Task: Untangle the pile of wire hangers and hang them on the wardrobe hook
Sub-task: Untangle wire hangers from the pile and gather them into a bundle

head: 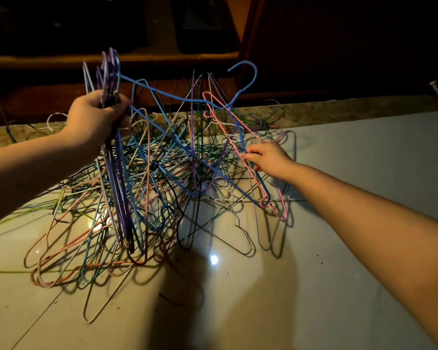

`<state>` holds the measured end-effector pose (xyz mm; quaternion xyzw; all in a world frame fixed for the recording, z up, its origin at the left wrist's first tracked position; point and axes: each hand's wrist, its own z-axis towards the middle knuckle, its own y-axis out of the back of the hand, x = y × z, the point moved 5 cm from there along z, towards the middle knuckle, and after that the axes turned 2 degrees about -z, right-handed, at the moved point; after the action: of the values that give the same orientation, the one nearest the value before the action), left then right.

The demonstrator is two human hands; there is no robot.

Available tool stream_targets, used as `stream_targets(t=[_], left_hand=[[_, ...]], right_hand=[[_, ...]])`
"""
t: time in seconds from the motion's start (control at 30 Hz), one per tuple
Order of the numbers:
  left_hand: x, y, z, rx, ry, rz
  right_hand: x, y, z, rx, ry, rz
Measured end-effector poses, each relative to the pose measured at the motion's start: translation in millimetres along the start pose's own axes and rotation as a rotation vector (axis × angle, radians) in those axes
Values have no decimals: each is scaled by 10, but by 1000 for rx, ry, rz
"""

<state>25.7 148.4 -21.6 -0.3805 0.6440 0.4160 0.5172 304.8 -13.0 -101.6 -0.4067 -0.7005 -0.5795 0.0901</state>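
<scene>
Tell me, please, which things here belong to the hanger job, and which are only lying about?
Belong to the job:
- tangled hanger pile
- purple bundle, gripped by left hand
- pink hanger, pinched by right hand
- blue hanger, raised

Only lying about:
- metal knob
- wooden shelf

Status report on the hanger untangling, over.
Left hand grips raised bunch of purple wire hangers. Right hand pinches pink wire hanger. Blue wire hanger spans between them, tangled pile beneath.
</scene>
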Motion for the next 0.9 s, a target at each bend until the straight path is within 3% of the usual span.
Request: stream_targets(t=[0.27, 0.53, 0.73, 0.9], left_hand=[[12, 114, 12, -56, -11, 13], [23, 93, 11, -23, -20, 41], [-3, 18, -9, 12, -12, 45], [-162, -80, -117, -26, -36, -1]], right_hand=[[-199, 49, -223, 10, 10, -126], [-718, 145, -472, -67, -204, 39], [-632, 370, -475, -95, -180, 21], [-298, 498, -406, -112, -156, 216]])
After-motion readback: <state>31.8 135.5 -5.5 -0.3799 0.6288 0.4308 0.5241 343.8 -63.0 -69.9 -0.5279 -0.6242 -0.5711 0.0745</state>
